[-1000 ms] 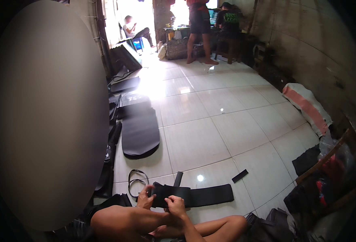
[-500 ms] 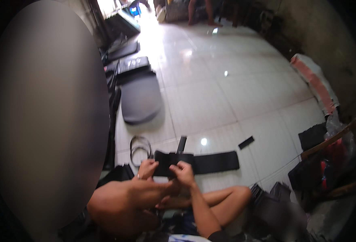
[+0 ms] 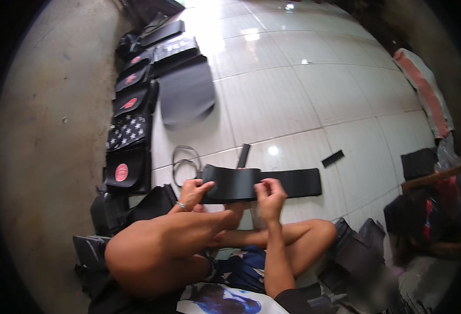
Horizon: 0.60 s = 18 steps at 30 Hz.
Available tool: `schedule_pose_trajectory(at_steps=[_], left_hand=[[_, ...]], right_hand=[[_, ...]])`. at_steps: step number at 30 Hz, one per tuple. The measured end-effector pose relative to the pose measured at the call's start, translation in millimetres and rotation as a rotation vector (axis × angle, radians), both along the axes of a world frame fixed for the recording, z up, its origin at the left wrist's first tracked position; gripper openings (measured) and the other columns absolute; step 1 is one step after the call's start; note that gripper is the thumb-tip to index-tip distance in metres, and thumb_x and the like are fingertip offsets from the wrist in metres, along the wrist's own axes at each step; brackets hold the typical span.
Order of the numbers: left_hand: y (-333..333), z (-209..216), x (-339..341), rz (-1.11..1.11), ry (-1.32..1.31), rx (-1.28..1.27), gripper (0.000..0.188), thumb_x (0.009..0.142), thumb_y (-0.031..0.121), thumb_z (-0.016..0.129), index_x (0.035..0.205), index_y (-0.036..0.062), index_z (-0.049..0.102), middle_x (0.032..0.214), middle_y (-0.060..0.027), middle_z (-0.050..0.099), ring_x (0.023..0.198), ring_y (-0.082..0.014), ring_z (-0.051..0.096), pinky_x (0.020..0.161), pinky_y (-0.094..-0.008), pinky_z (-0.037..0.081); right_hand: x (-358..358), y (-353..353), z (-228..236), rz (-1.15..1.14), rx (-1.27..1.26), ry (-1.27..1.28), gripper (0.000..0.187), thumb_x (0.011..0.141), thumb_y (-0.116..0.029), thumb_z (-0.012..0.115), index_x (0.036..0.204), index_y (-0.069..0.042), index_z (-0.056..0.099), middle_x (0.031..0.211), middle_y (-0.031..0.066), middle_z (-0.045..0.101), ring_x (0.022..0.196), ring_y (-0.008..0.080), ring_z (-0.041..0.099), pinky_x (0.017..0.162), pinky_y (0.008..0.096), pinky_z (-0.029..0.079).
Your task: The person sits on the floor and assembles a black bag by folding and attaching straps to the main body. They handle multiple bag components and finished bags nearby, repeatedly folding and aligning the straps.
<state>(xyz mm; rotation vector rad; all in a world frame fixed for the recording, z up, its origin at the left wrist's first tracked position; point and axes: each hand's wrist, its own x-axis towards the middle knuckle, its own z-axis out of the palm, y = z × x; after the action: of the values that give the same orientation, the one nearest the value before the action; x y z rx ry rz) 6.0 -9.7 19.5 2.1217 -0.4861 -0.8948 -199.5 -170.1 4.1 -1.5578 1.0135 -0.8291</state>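
Observation:
A wide black strip of leather-like material (image 3: 233, 183) lies across the floor in front of my crossed legs, its left part curving upward. Beneath and to its right stretches another flat black length (image 3: 299, 182); whether the two are one folded piece I cannot tell. My left hand (image 3: 192, 193) pinches the left end, thumb on top. At the upper layer's right edge, my right hand (image 3: 271, 200) is closed, thumb and fingertips together on that edge. A narrow black strip (image 3: 244, 156) sticks out beyond the far edge.
A thin looped strap (image 3: 186, 165) lies left of the work, a small black piece (image 3: 332, 158) to its right. Black bags with printed flaps (image 3: 128, 162) line the left wall near a rounded black panel (image 3: 187, 93). Black scraps (image 3: 353, 256) and a wooden frame (image 3: 434, 178) are at right.
My right hand has slid rightward along the strip to the upper layer's edge. The left hand stays at the left end. The view has shifted, showing the bags along the wall.

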Motion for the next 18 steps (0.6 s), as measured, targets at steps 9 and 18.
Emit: schedule_pose_trajectory(at_steps=[9,18], left_hand=[[-11.7,12.7,-9.4,-0.032,0.007,-0.054,0.047,0.090,0.037,0.071,0.060,0.0023,0.061,0.051,0.0065,0.042,0.052,-0.0033,0.032,0.044,-0.0279,0.026],[-3.5,7.7,-5.9,-0.037,-0.048,-0.071,0.045,0.089,0.032,0.072,0.060,0.0007,0.059,0.051,0.0069,0.040,0.053,-0.0034,0.031,0.045,-0.0282,0.024]], right_hand=[[64.6,64.9,4.6,0.281,-0.197,0.178,0.030,0.084,-0.025,0.068,0.091,0.005,0.066,0.091,0.0227,0.068,0.079,0.0372,0.066,0.071,0.0437,0.052],[64.5,52.8,-5.9,0.326,0.152,-0.020,0.025,0.085,-0.017,0.071,0.075,0.005,0.065,0.056,0.0113,0.061,0.049,0.0156,0.058,0.048,0.0344,0.044]])
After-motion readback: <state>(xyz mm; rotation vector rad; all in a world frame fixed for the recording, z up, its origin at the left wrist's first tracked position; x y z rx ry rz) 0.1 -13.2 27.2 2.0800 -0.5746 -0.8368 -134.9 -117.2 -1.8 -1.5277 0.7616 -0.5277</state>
